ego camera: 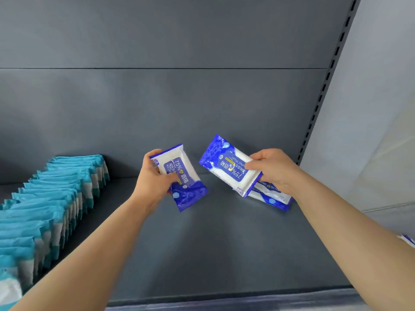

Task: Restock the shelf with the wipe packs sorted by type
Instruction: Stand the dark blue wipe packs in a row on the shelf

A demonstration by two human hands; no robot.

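Three blue alcohol wipe packs counted. Left hand (155,180) gripped one pack (179,176) above the grey shelf (202,243). Right hand (272,169) clasped an upper pack (226,164) with a second pack (269,196) beneath it, over the shelf's right side. A row of teal wipe packs (51,198) stood upright along the left, too many to count, well apart from both hands.
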